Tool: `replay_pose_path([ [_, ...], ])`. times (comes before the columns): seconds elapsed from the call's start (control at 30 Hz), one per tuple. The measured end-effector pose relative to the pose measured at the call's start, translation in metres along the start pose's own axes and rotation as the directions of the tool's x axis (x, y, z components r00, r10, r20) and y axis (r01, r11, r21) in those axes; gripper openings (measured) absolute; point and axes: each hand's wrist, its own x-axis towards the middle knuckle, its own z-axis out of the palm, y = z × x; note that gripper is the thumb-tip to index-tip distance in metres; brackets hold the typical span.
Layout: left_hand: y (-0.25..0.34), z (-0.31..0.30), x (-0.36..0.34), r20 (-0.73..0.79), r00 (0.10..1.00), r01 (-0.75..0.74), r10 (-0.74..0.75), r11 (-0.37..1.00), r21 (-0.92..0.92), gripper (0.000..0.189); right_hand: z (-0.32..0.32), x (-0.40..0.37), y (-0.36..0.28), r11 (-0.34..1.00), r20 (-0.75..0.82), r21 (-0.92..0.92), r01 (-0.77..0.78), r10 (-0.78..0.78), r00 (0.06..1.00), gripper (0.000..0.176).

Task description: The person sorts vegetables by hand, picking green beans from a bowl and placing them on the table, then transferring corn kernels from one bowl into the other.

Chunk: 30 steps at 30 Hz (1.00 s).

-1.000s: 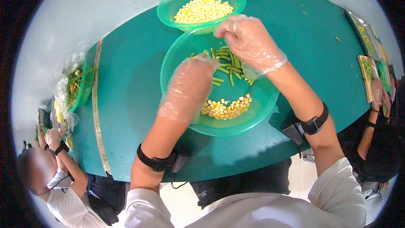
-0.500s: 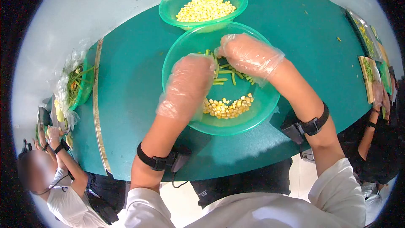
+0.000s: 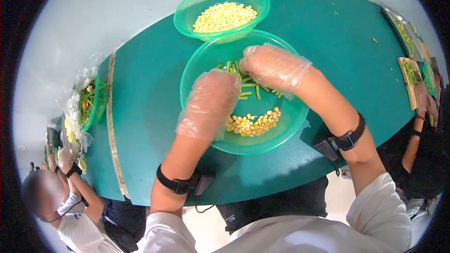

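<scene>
Head view: gloved left hand [image 3: 208, 105] and right hand [image 3: 274, 68] meet over the bean pieces [image 3: 247, 85] at the far side of the bowl [image 3: 293, 112] on the worktop [image 3: 145, 93]. Fingers [image 3: 253, 61] curl down onto the beans with the tips hidden, so can't tell if they grip. Corn [image 3: 253, 123] lies on the bowl's near side, just beside the left hand.

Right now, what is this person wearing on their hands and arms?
Both the left hand and right hand wear loose clear plastic gloves. Each wrist carries a black strap with a small black box and a thin cable. White sleeves cover the upper arms.
</scene>
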Motion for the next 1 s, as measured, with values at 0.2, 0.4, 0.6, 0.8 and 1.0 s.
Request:
replay_pose_path([
  [0.2,-0.004,0.003,0.001,0.024,0.995,-0.101,0.102,0.995,-0.024,0.017,0.006,0.001,0.004,1.0,-0.037,-0.001,0.014,-0.014,0.999,0.015],
  [0.4,-0.005,0.008,-0.002,-0.091,0.982,-0.171,0.168,0.985,-0.03,0.014,0.003,0.001,0.001,1.0,-0.009,0.001,-0.009,0.009,1.0,0.014],
  [0.6,0.0,0.01,-0.002,-0.103,0.985,-0.144,0.141,0.989,-0.023,0.013,-0.001,-0.002,-0.003,0.999,0.031,-0.039,0.017,-0.015,0.999,0.014],
  [0.8,0.006,0.002,-0.004,-0.105,0.987,-0.126,0.122,0.992,-0.029,0.012,-0.002,-0.003,-0.007,0.999,0.016,-0.04,0.007,-0.007,1.0,0.015],
  [1.0,0.013,-0.007,-0.007,-0.076,0.992,-0.103,0.099,0.993,-0.052,0.012,-0.005,-0.006,-0.007,0.999,0.025,0.004,0.036,-0.037,0.999,0.018],
])
